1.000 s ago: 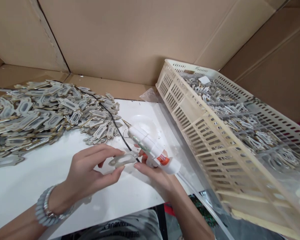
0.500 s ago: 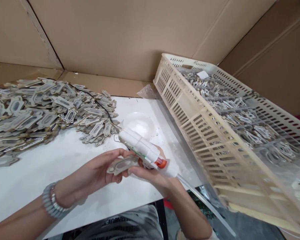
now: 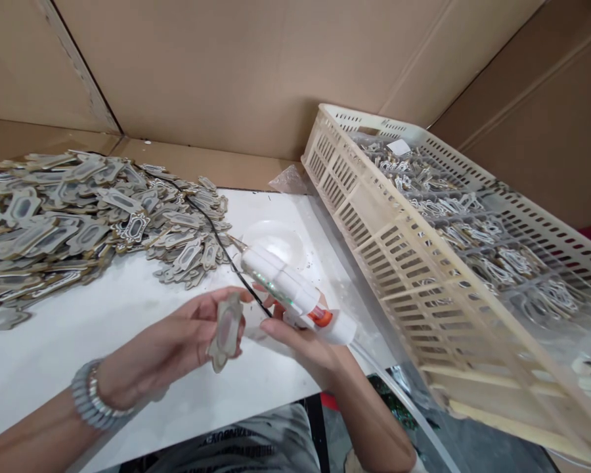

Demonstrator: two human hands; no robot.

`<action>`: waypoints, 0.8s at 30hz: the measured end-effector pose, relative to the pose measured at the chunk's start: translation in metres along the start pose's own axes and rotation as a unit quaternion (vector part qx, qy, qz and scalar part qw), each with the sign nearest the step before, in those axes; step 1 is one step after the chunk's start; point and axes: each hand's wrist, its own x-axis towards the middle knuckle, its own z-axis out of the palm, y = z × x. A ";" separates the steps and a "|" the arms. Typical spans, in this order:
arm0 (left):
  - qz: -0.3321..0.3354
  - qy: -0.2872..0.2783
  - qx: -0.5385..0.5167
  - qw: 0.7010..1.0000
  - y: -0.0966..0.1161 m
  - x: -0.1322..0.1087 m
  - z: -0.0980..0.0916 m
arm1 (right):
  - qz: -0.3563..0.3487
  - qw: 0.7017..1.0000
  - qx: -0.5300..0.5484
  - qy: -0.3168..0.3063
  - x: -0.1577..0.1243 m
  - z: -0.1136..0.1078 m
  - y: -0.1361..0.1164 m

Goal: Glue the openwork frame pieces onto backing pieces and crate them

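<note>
My left hand [image 3: 197, 328] pinches a small ornate frame-shaped tag [image 3: 225, 332], pale grey with a cut-looking oval centre, tilted nearly upright. My right hand [image 3: 303, 328] is wrapped round a white hot glue gun [image 3: 282, 277] with an orange switch. The gun's nozzle points up and left, and a long clear glue stick [image 3: 404, 397] sticks out of its back end. A black cord [image 3: 211, 226] runs past the right thumb toward the pile. Beneath the nozzle lies a round whitish dish [image 3: 280, 243].
A big heap of similar tags [image 3: 69, 223] covers the table's [image 3: 128, 309] left side, with a smaller cluster [image 3: 192, 243] beside it. At right stands a cream plastic crate [image 3: 374, 230] holding divided clear compartments of tags. Cardboard walls [image 3: 217, 79] close off the back.
My left hand has moved slightly left and turned the tag from nearly level to upright, away from the right fingers. The glue gun has shifted a little right; the cord now crosses before it.
</note>
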 end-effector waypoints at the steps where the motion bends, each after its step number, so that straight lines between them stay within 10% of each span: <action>1: 0.045 0.030 0.036 0.998 0.006 -0.001 -0.001 | 0.009 1.000 0.004 0.019 -0.001 -0.001 -0.002; 9: 0.374 0.258 0.201 0.868 0.044 -0.009 0.001 | -0.022 0.998 0.057 0.009 0.000 0.003 -0.008; 24: 0.412 0.265 0.263 0.831 0.041 -0.015 0.005 | -0.120 0.992 -0.010 -0.024 0.008 0.005 0.004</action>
